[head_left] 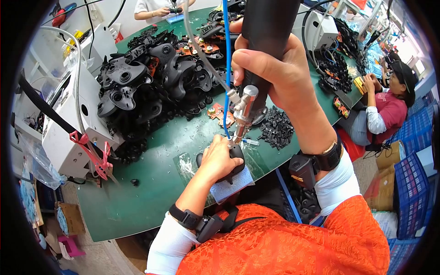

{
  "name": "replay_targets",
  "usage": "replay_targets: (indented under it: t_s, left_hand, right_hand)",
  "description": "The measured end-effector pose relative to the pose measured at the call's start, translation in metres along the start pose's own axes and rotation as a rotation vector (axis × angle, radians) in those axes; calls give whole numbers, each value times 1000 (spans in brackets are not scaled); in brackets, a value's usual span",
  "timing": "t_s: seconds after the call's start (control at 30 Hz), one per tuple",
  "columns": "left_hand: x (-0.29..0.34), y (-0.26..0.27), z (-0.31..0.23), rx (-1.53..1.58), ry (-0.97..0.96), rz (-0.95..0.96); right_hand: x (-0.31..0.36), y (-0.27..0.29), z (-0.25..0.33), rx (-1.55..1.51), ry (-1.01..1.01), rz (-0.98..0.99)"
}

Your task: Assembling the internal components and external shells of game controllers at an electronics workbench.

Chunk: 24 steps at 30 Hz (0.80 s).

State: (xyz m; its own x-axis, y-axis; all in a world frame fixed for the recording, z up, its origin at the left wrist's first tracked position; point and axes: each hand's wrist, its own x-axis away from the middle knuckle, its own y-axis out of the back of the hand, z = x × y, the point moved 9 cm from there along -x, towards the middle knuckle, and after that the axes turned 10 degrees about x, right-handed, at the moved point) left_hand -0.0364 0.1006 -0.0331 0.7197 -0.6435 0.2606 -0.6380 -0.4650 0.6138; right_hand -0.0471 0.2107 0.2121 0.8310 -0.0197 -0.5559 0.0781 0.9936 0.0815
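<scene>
Grip of the right hand [285,68]: fingers and thumb wrapped firmly round a thick black cylindrical power driver [268,30], no slack visible. Left hand [217,158]: fingers drawn in over a black curved plastic controller shell [237,152], thumb along its right side, clasping it from above.

Containers: below the surface [151,195], dark green, what looks like a blue-edged container [289,197] holds black parts. On the floor at left, a brown cardboard box [73,220] with something pale blue showing at its side. Far right, stacked blue printed boxes [410,195]; contents cannot be made out.

Shell lies on a blue-and-white rectangular pad [233,186] at the near edge of the surface, largely covered by the hand; visible parts smooth and dark. Driver slants down, its silver metal lower end [247,103] reaching the left fingertips; whether the tip touches the shell, cannot tell. Heap of black controller shells [160,78] beyond; a pile of small black pieces [276,128] to the right.
</scene>
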Motion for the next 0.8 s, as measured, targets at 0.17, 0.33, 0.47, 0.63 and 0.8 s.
replay_targets:
  t_s: [0.17,0.33,0.47,0.63,0.8]
  left_hand:
    - [-9,-1,14,24,-57,-24]
    - [-10,0,7,55,2,22]
    - [-12,-1,11,29,15,28]
    - [-12,2,0,18,-77,56]
    - [-12,2,-4,134,-74,96]
  right_hand:
    - [8,-9,3,17,-18,-58]
    - [13,-7,-5,66,35,-91]
    - [12,-13,-5,85,35,-69]
    - [19,-14,-10,238,-38,-176]
    - [46,-22,-3,338,91,-292]
